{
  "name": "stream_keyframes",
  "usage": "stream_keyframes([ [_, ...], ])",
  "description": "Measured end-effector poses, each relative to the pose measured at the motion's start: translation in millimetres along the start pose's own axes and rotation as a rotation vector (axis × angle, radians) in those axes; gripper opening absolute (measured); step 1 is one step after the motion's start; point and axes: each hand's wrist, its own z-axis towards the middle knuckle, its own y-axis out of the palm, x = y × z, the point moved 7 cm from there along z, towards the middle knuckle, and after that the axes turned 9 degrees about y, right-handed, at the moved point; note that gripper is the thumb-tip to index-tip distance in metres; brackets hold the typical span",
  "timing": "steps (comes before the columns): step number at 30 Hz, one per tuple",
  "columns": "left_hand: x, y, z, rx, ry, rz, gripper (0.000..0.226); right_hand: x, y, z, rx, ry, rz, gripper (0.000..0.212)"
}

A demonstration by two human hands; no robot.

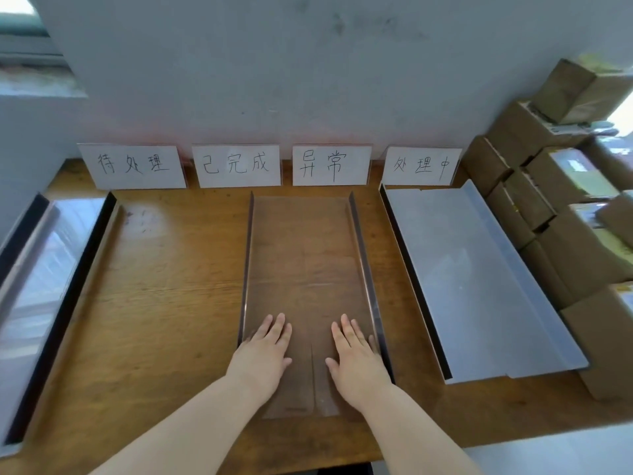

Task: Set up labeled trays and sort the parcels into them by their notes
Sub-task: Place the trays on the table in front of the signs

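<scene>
Nearest to me, the person's two bare forearms reach over the front edge of the wooden table (164,303). Both hands lie flat, palms down, on the floor of the transparent tray (301,252), at its near end. The left hand (263,351) rests just inside the tray's left wall, with its fingers straight and close together and the thumb spread toward the middle. The right hand (356,354) mirrors it, fingers straight and nearly together, the little finger just beside the right wall. Neither hand curls around anything. This tray lies lengthwise in the middle of the table, and its far end comes before the card 异常 (331,165), shifted a little toward the card 已完成 (236,165). To the right lies a frosted grey tray (479,286), slightly angled, with its far end just before the card 处理中 (420,165). At the left edge a third tray (41,269) with a dark wall is partly cut off from view; the card 待处理 (132,166) stands beyond it. All four cards stand upright in a row against the grey wall (239,80). At the far right, brown cardboard parcels (555,207) are stacked beside the grey tray, up to the wall. Some carry paper notes, too blurred to read.
</scene>
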Motion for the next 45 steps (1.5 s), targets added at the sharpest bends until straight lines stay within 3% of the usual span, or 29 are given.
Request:
stream_keyframes([
  [3,13,-13,11,0.067,-0.044,-0.025,0.062,8,-24,3,-0.004,-0.085,0.114,0.058],
  [6,47,-27,21,0.186,0.002,-0.039,0.058,23,-69,7,0.184,-0.200,0.226,0.050],
  [9,83,-24,41,0.201,0.044,-0.042,0.059,68,-103,25,0.295,-0.147,0.299,0.048],
  [14,100,-13,72,0.145,0.015,-0.021,0.070,149,-109,64,0.173,-0.024,0.320,0.048],
  [19,112,-23,91,0.104,0.009,-0.021,0.062,184,-85,84,0.033,-0.002,0.084,0.052],
  [33,163,-30,126,0.033,-0.026,-0.069,0.066,189,-80,95,0.058,-0.036,-0.010,0.052],
  [45,165,-29,126,0.027,-0.041,-0.105,0.068,191,-78,94,0.043,-0.045,0.006,0.051],
])
